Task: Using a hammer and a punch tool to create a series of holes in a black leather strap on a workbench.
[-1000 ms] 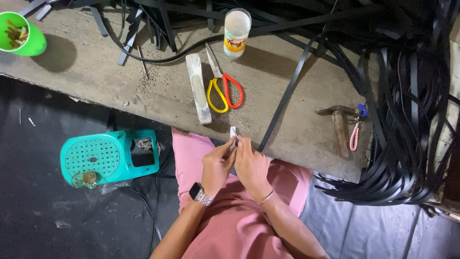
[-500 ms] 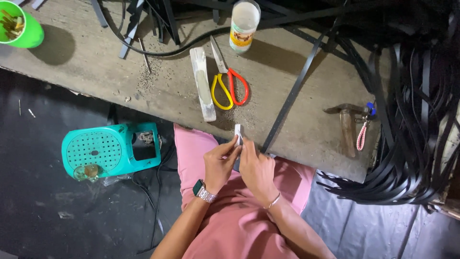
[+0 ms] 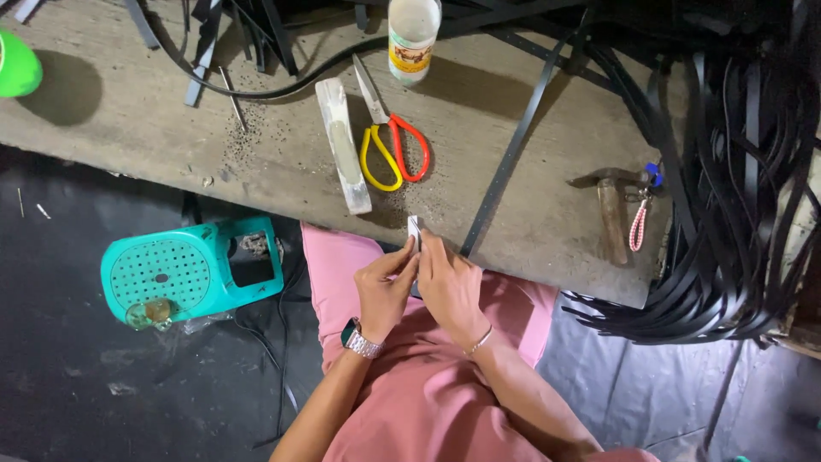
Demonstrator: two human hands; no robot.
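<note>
1. A white plastic bottle [image 3: 413,34] stands upright at the far edge of the workbench [image 3: 128,111], just beyond the tip of the scissors [image 3: 389,137].
2. A label [image 3: 409,56] wraps the bottle's lower part: yellow and white, with a dark picture.

rough matt wooden bench [image 3: 171,120], glossy black plastic straps [image 3: 727,214].

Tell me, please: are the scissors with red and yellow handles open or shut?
Shut. The scissors lie flat on the bench, blades together in one point, the two handle loops side by side.
</note>
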